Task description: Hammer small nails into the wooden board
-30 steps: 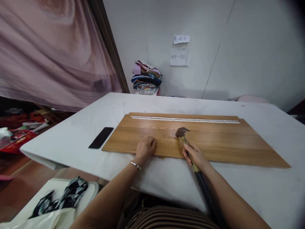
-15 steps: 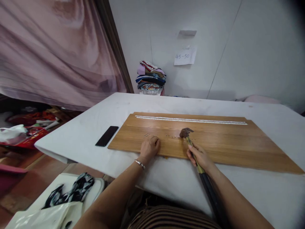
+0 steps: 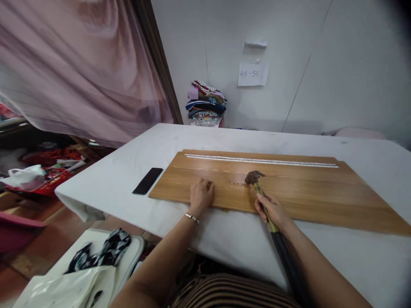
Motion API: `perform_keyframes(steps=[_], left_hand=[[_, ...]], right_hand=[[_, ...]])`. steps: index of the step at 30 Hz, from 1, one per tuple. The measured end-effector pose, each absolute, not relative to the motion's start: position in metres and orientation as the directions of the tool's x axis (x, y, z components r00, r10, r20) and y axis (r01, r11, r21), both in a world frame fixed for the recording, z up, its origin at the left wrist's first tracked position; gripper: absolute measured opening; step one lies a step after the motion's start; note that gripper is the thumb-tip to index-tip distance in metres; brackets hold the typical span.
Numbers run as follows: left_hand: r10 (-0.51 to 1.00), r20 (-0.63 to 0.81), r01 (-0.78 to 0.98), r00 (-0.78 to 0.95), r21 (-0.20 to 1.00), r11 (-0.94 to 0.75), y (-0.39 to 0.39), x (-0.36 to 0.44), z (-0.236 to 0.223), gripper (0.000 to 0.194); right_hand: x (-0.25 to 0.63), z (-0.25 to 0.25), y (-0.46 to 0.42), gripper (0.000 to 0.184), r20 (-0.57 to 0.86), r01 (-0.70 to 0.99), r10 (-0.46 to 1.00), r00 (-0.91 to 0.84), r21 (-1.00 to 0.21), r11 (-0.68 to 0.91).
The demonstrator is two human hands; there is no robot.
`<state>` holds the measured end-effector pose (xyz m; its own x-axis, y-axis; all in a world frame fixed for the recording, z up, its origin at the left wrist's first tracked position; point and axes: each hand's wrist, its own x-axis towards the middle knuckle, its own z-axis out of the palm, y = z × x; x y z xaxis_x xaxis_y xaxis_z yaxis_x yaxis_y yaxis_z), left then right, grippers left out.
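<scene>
My right hand point(image 3: 272, 209) is wrapped around the handle of a claw hammer point(image 3: 253, 177), close below its rusty head. The black grip reaches back under my forearm, and the head is low over the wooden board point(image 3: 308, 192). My left hand point(image 3: 201, 194) rests on the board's left part with fingers curled down; what they hold, if anything, is hidden. Between the hands a row of small nail heads point(image 3: 238, 183) shows in the wood. Two white measuring strips point(image 3: 260, 161) lie along the board's far edge.
A black phone point(image 3: 147, 181) lies left of the board on the white table point(image 3: 115, 171). Folded clothes point(image 3: 207, 105) are stacked by the wall beneath a paper sign point(image 3: 253, 74). A white stool point(image 3: 135, 252) with cloth and a bag stands at lower left.
My left hand has moved slightly forward over the loose nails, which no longer show. The right hand and hammer hold about the same place on the board. The view has shifted slightly.
</scene>
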<state>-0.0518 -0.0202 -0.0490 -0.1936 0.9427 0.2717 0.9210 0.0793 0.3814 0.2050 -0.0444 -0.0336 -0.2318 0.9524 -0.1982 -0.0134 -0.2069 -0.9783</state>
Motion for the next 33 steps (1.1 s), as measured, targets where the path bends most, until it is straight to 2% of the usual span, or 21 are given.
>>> perform_keyframes(steps=[11,15,19,22,25,29,33], left_hand=[[0.949,0.197,0.859,-0.248,0.497,0.121,-0.012,-0.065,-0.046,0.021],[0.962,0.253,0.937,-0.108,0.350,0.013,-0.008,-0.066,-0.043,0.022],[0.972,0.233,0.979,0.043,0.183,-0.088,0.000,-0.064,-0.043,0.023],[0.972,0.225,0.991,0.061,0.102,-0.085,0.006,-0.067,-0.044,0.024],[0.977,0.210,0.996,0.035,0.068,-0.050,0.010,-0.074,-0.044,0.026],[0.974,0.223,0.993,-0.036,0.117,0.010,0.007,-0.087,-0.037,0.026],[0.926,0.290,0.933,-0.241,0.332,0.139,-0.003,-0.105,-0.029,0.024]], right_hand=[[0.206,-0.032,-0.045,0.046,-0.175,-0.039,0.956,-0.236,-0.981,-0.189],[0.206,-0.035,-0.044,0.046,-0.154,-0.049,0.960,-0.235,-0.984,-0.170],[0.207,-0.035,-0.043,0.048,-0.166,-0.018,0.958,-0.235,-0.984,-0.175],[0.207,-0.032,-0.044,0.048,-0.185,0.002,0.952,-0.245,-0.982,-0.190],[0.206,-0.030,-0.044,0.048,-0.181,-0.005,0.954,-0.241,-0.982,-0.188],[0.206,-0.030,-0.045,0.046,-0.174,-0.015,0.956,-0.234,-0.983,-0.183],[0.206,-0.032,-0.044,0.045,-0.158,-0.024,0.959,-0.234,-0.985,-0.168]])
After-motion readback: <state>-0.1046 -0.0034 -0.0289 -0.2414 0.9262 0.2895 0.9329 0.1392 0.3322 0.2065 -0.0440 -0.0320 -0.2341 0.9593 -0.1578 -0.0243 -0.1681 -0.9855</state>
